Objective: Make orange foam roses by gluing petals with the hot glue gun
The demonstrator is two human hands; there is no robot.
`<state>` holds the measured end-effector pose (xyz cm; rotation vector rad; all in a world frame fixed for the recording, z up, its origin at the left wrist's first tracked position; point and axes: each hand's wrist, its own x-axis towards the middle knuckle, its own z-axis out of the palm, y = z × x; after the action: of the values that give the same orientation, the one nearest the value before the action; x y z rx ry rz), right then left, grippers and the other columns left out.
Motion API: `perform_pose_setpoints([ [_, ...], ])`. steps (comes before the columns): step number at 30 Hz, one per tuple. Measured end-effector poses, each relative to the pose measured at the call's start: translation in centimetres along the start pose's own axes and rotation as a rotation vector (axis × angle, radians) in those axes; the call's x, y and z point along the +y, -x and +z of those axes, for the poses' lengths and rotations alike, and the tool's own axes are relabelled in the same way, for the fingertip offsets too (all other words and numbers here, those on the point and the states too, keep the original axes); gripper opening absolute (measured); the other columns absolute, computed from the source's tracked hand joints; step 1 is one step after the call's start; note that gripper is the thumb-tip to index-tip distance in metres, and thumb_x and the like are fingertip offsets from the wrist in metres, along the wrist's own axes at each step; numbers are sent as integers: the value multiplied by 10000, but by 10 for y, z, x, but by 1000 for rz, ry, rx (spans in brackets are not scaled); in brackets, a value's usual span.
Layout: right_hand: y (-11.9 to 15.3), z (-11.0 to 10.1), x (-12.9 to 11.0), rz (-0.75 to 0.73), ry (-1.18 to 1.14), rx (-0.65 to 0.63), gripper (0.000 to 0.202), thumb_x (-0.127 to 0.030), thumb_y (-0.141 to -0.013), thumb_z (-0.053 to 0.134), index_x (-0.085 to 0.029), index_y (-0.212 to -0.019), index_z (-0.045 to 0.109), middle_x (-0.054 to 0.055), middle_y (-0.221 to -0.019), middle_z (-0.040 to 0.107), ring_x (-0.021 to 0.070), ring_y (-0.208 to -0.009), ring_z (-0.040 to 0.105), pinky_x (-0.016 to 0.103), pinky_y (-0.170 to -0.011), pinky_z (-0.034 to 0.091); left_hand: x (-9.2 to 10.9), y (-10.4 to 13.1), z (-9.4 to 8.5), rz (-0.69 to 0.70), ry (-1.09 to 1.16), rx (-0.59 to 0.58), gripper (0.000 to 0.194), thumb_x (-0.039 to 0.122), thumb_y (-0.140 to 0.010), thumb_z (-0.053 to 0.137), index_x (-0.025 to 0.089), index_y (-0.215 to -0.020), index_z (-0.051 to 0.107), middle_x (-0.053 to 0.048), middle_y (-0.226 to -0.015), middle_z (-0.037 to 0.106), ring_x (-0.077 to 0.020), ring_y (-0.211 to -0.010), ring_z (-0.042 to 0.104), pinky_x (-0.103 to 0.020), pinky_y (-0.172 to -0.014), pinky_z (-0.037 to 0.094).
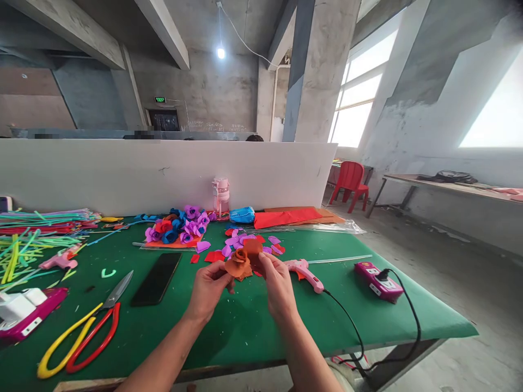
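Note:
My left hand [208,288] pinches the underside of an orange-brown rose [238,262] above the green table. Against the right side of that flower, my right hand [277,280] holds a brown petal [253,253] between thumb and fingers. Just behind the hands lie loose purple petals [241,239] and red petals [214,256]. A pink glue gun [306,274] rests right of my right hand, its cable running off the table's front edge. Finished purple, blue and red flowers [180,223] are heaped on orange sheets at the back.
Left on the green table [241,332] are scissors [96,321], a black phone [157,279] and colored stems [36,239]. A magenta power strip [378,280] sits right. Behind stand a pink bottle [221,197] and a white partition [163,174]. Red sheets [288,216] lie at the back.

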<state>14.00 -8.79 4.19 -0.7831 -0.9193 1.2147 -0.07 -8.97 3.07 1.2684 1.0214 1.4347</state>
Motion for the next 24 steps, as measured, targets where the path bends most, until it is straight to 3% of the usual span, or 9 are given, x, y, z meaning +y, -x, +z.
perform_pose_setpoints([
  [9,6,7,-2,24,15,-112,279,-437,-774,598,-186,-777,721,27,-702,674,163,-654,575,264,-625,419,2,1,4,-16,-12,10,58,215,-633,714,164,-659,718,13,-473,568,-104,-430,495,-219,-445,429],
  [24,6,11,1,99,-147,-92,201,-382,-731,662,-196,-781,719,17,-748,683,140,-694,589,253,-672,433,3,2,5,-22,-5,17,88,237,-634,722,160,-618,681,11,-494,575,-110,-438,511,-223,-434,441],
])
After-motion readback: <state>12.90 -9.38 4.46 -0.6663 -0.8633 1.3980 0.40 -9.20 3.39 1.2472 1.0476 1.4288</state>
